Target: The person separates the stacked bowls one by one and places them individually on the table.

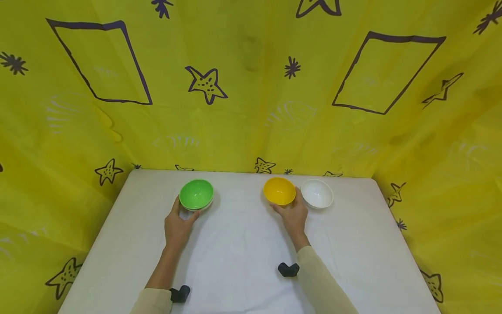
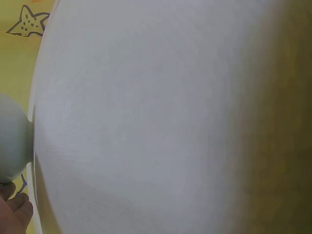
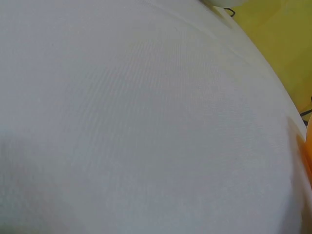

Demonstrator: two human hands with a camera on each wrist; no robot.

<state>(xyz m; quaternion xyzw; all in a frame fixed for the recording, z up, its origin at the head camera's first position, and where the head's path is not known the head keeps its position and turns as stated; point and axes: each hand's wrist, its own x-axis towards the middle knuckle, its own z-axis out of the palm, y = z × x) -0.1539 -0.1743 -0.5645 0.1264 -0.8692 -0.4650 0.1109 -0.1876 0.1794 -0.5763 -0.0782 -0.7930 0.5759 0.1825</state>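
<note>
On the left, a green bowl (image 1: 196, 194) sits inside a white bowl, whose rim (image 1: 207, 206) shows below it. My left hand (image 1: 178, 224) grips this pair from the near side, thumb to the right and fingers round the left. The left wrist view has the white bowl's outer wall (image 2: 12, 139) at its edge, fingertips (image 2: 19, 207) close under it. My right hand (image 1: 293, 214) holds a yellow bowl (image 1: 279, 191), thumb at the near left and fingers along the right. The right wrist view catches only a sliver of the yellow bowl (image 3: 309, 156).
Another white bowl (image 1: 317, 193) stands just right of the yellow one, close to the right hand's fingers. A white cloth covers the table (image 1: 243, 244). Yellow patterned curtains (image 1: 243, 131) rise behind and at both sides. Black wrist devices (image 1: 288, 269) sit by both sleeves.
</note>
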